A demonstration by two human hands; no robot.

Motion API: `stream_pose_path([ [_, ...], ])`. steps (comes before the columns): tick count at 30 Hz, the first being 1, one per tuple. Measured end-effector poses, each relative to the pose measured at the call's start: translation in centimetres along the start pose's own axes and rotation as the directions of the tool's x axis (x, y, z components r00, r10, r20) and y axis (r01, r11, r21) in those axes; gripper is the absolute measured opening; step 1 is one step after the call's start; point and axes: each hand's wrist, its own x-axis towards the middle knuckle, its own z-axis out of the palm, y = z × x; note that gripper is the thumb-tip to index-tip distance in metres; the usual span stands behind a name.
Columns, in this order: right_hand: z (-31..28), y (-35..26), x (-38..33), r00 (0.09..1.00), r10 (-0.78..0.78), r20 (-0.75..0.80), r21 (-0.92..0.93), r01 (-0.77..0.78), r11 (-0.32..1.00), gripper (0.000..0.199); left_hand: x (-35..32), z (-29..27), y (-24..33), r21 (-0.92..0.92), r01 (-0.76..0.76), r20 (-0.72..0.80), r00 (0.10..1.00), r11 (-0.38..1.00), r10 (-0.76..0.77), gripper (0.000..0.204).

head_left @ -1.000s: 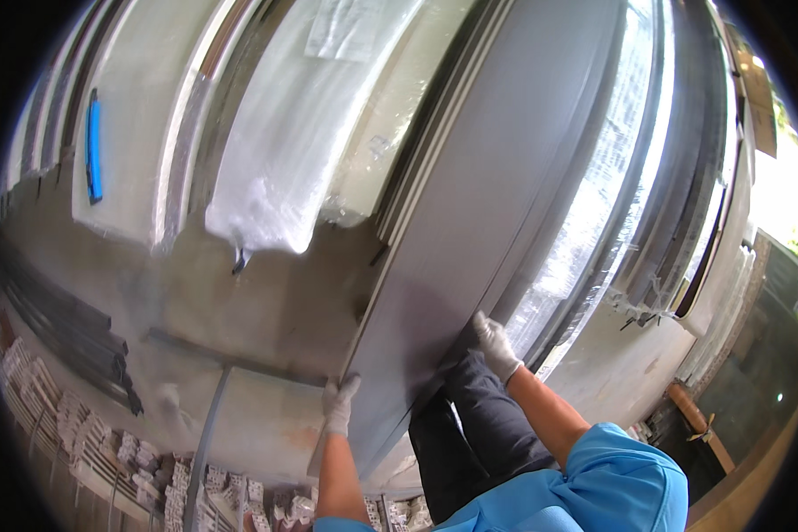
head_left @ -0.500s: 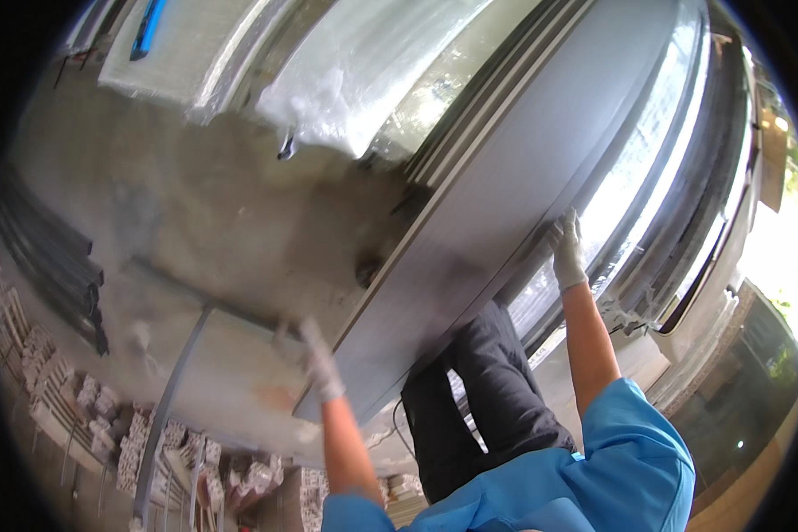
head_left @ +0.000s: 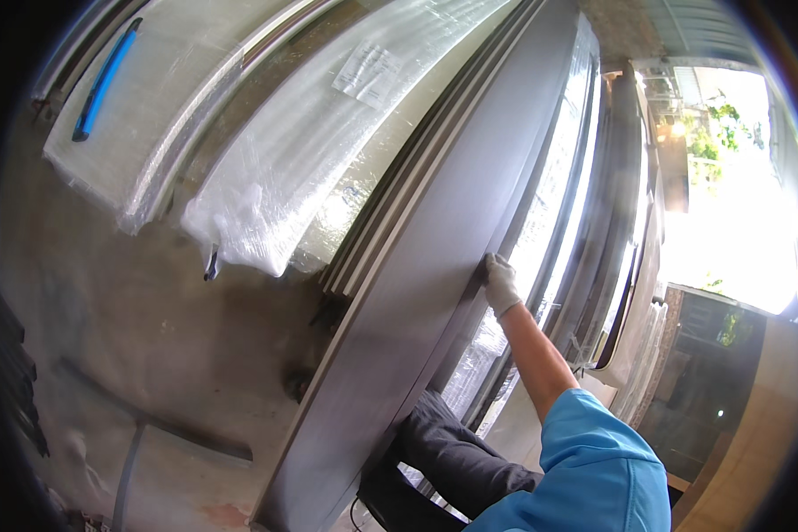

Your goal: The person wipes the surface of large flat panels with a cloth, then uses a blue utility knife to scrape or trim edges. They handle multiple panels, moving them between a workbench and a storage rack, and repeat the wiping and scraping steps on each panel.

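A long, smooth grey panel (head_left: pixel 426 257) leans at a slant in front of my legs, its far end running up to the top of the view. My right hand (head_left: pixel 502 285), in a white glove, grips the panel's right edge with its fingers curled over it. Several similar panels (head_left: pixel 383 191) stand in a row just behind it, their narrow edges showing. Nothing of my left hand shows in the picture.
Plastic-wrapped panels (head_left: pixel 270 199) lean at the upper left, one with a blue strip (head_left: pixel 106 80). A dark metal bar frame (head_left: pixel 155 426) lies on the concrete floor (head_left: pixel 177 328). More wrapped sheets (head_left: pixel 541 213) stand right of the panel, near a bright opening (head_left: pixel 727 204).
My view has swung to the right and upward. My left hand, previously near the panel's lower left end, has dropped out of the picture. The right hand stays at the panel's edge.
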Motion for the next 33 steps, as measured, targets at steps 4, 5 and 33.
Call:
stream_pose_path([
  [4, -1.1, -2.0, 3.9, 0.934, -0.297, 0.201, -0.702, 0.349, 0.621, 0.058, -0.7, 0.0, -0.8, -0.088, 0.023, 0.049, 0.999, 0.996, -0.018, 0.108],
  [5, -1.5, -2.5, 5.1, 0.892, -0.364, 0.268, -0.792, 0.419, 0.444, 0.058, -0.9, 0.1, -1.1, -0.092, 0.028, 0.061, 0.998, 0.995, -0.022, 0.111],
  [33, -2.6, -14.1, 17.9, 0.965, -0.263, 0.019, 0.498, 0.219, 0.839, 0.094, -29.3, 26.6, 17.3, -0.083, -0.022, 0.496, 0.866, 0.996, 0.060, 0.087],
])
